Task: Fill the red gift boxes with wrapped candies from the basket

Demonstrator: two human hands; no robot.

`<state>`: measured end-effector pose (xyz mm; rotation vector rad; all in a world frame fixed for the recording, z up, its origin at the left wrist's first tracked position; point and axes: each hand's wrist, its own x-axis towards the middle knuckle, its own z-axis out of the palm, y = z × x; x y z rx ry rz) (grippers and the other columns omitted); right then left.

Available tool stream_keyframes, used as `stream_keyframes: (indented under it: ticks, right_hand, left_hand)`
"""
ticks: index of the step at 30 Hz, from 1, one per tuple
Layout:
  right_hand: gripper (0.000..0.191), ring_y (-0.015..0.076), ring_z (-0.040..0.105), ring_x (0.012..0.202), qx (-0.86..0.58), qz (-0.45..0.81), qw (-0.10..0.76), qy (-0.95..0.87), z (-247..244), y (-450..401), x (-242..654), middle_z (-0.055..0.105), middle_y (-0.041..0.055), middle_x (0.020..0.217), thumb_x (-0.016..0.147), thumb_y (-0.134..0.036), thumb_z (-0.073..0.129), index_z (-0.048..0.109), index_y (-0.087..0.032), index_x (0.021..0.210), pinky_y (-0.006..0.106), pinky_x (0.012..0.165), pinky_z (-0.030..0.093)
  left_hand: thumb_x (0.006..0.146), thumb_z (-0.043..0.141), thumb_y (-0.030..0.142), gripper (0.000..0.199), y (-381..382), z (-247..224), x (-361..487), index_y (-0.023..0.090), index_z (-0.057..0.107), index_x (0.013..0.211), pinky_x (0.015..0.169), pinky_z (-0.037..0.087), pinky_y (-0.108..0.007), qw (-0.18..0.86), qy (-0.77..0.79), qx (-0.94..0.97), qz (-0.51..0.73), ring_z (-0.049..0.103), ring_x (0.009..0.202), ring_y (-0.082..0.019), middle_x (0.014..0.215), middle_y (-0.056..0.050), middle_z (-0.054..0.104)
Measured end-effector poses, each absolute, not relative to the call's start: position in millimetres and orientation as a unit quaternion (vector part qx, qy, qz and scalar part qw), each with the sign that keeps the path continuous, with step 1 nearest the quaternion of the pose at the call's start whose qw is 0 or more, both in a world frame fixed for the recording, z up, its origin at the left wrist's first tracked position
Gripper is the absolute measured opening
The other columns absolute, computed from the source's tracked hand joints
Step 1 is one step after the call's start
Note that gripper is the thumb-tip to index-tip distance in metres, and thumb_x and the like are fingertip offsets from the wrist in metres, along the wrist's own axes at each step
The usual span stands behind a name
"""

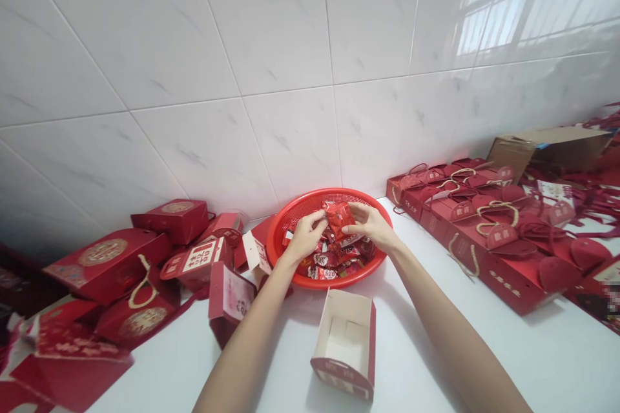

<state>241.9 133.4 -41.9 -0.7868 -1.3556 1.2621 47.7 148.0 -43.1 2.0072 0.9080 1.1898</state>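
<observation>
A red perforated plastic basket (pixel 276 251) stands against the wall, holding many small wrapped candies (pixel 322 273). Over it, my right hand (pixel 371 226) grips a shiny red candy packet (pixel 340 214) between thumb and fingers. My left hand (pixel 306 235) is at the packet's left side with thumb and fingertips pinched together; what lies between them is too small to make out. In front of the basket, close to me, a red and cream gift box (pixel 343 342) stands with its top open and nothing visible inside.
Red gift boxes (pixel 113 255), some with rope handles, are heaped on the left. Rows of closed red boxes (pixel 484 232) fill the right side of the white table (pixel 416 361). Behind them is a brown cardboard carton (pixel 557 137). A white tiled wall (pixel 290 135) bounds the back.
</observation>
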Motion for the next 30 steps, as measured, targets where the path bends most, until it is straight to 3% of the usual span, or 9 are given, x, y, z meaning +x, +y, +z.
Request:
stream_keyframes:
  ticks: [3, 7, 13, 18, 23, 30]
  right_hand:
    - [0.05, 0.0247, 0.069, 0.102, -0.334, 0.534, 0.534, -0.564, -39.8, 130.5, 240.9, 0.074, 0.0034, 0.103, 0.051, -0.02, 0.086, 0.062, -0.023, 0.094, 0.043, 0.098, 0.052]
    - [0.049, 0.0242, 0.071, 0.089, -0.353, 0.538, 0.594, -0.483, -38.9, 129.1, 240.0, 0.075, 0.0019, 0.095, 0.052, -0.021, 0.085, 0.059, -0.023, 0.092, 0.041, 0.085, 0.056]
    - [0.048, 0.0241, 0.072, 0.08, -0.368, 0.529, 0.656, -0.393, -42.7, 135.7, 241.1, 0.076, 0.0016, 0.087, 0.051, -0.02, 0.082, 0.06, -0.022, 0.093, 0.04, 0.081, 0.055]
    - [0.044, 0.0238, 0.071, 0.08, -0.394, 0.493, 0.663, -0.402, -41.6, 135.8, 239.8, 0.075, 0.001, 0.085, 0.05, -0.021, 0.08, 0.061, -0.021, 0.09, 0.038, 0.077, 0.055]
    - [0.045, 0.0221, 0.068, 0.064, -0.394, 0.531, 0.627, -0.411, -38.8, 131.5, 237.8, 0.074, -0.0005, 0.076, 0.052, -0.028, 0.082, 0.059, -0.023, 0.09, 0.035, 0.06, 0.054]
    - [0.044, 0.0248, 0.071, 0.083, -0.339, 0.544, 0.633, -0.434, -36.0, 129.1, 240.7, 0.076, 0.0023, 0.091, 0.054, -0.026, 0.083, 0.065, -0.022, 0.093, 0.038, 0.079, 0.055]
  left_hand:
    - [0.09, 0.051, 0.028, 0.03, 147.8, -42.2, 47.6, 0.016, 0.075, 0.103, 0.097, 0.05, -0.037, 0.313, 0.358, 0.757, 0.447, 0.068, 0.098, -0.023, 0.106, -0.008, 0.076]
    - [0.088, 0.054, 0.029, 0.031, 148.0, -41.9, 46.8, 0.017, 0.073, 0.111, 0.106, 0.046, -0.039, 0.303, 0.39, 0.729, 0.474, 0.064, 0.116, -0.024, 0.118, -0.009, 0.073]
    - [0.086, 0.058, 0.034, 0.034, 146.9, -40.1, 47.3, 0.016, 0.069, 0.112, 0.081, 0.055, -0.031, 0.288, 0.402, 0.702, 0.512, 0.068, 0.081, -0.018, 0.087, -0.004, 0.073]
    - [0.083, 0.062, 0.038, 0.034, 144.6, -36.9, 48.7, 0.015, 0.068, 0.108, 0.085, 0.055, -0.031, 0.285, 0.394, 0.662, 0.571, 0.069, 0.088, -0.019, 0.091, -0.006, 0.073]
    - [0.079, 0.065, 0.038, 0.036, 145.4, -38.2, 48.4, 0.015, 0.07, 0.107, 0.087, 0.056, -0.033, 0.3, 0.398, 0.663, 0.559, 0.07, 0.09, -0.02, 0.092, -0.006, 0.073]
    - [0.078, 0.066, 0.03, 0.045, 145.1, -40.4, 47.3, 0.014, 0.068, 0.12, 0.08, 0.057, -0.033, 0.316, 0.41, 0.724, 0.457, 0.071, 0.075, -0.019, 0.078, -0.003, 0.073]
